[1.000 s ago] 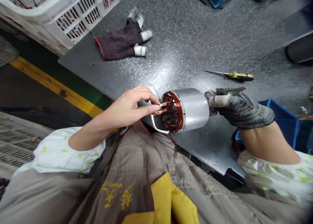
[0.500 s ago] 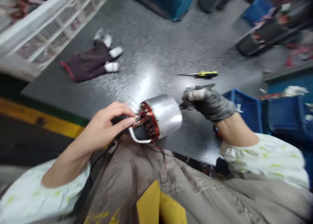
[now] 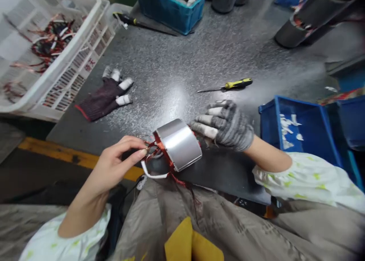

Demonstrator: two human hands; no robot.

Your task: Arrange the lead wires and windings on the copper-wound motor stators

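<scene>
My left hand (image 3: pixel 119 165) pinches wire (image 3: pixel 150 148) at stator (image 3: pixel 179 141); gloved right hand (image 3: pixel 228 126), fingers flat, braces it; hard tug cd snap wire.

A yellow-and-black-handled screwdriver (image 3: pixel 229 85) lay on the grey speckled metal table (image 3: pixel 176 59). Left of it lay a dark knitted glove with white-taped fingertips (image 3: pixel 104 98), and further left stood a white slatted plastic crate (image 3: pixel 61 63) holding tangled wire scraps. Behind the screwdriver stood a teal plastic bin (image 3: pixel 171 14), and to its right a blue plastic bin (image 3: pixel 266 120) holding white scraps.
</scene>
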